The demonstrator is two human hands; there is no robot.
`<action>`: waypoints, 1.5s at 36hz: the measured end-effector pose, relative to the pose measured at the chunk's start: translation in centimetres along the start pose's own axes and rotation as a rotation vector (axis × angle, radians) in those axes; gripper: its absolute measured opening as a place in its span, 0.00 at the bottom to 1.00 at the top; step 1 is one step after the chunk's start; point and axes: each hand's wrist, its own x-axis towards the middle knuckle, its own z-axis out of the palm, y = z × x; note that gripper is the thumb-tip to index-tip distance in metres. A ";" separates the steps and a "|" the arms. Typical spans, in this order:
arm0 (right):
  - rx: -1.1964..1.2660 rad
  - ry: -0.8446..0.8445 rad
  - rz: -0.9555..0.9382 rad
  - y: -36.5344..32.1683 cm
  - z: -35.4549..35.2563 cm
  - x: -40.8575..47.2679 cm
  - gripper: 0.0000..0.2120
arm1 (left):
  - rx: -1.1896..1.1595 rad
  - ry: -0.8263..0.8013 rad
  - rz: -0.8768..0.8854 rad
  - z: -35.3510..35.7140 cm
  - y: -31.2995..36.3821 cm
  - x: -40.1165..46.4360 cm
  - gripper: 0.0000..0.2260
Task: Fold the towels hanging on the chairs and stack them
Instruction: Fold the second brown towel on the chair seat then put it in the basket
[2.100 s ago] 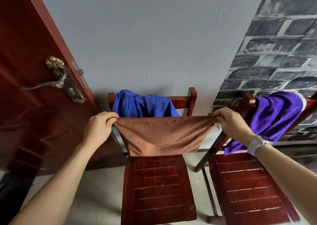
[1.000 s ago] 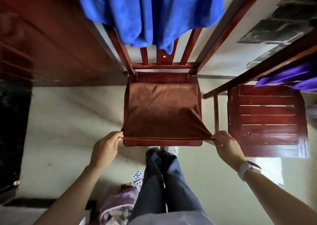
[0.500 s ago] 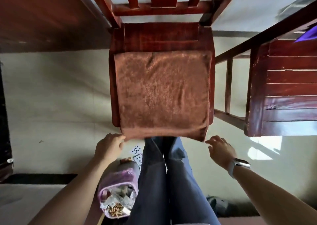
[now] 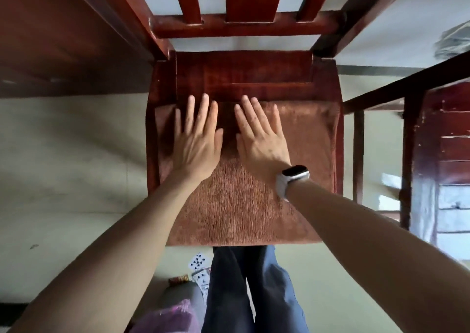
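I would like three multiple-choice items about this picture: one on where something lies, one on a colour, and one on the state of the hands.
1. Where does the brown terry towel lie?
A. On the red-brown wooden chair seat
B. Over the chair back
C. On the floor

2. What colour is the strap of the wristwatch?
A. Black
B. White
C. Red

3. How are the hands?
A. Both pinch towel corners
B. One is lifted clear
C. Both lie flat on the towel

Key: 1 A, the towel is spread across the seat. 2 B, the band is pale white. 3 C, the left hand and right hand press with straight fingers.
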 end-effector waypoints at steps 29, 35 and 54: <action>0.078 -0.142 0.404 14.3 -6.9 1.5 0.14 | -0.061 -0.026 -0.167 -5.2 -7.8 5.0 0.15; 0.115 -0.172 0.467 14.3 -8.4 2.6 0.10 | 0.049 -0.024 -0.178 -6.9 -7.7 5.4 0.06; 0.310 0.405 0.345 12.2 -10.8 -1.8 0.05 | -0.066 0.487 -0.082 -9.2 -5.9 0.5 0.05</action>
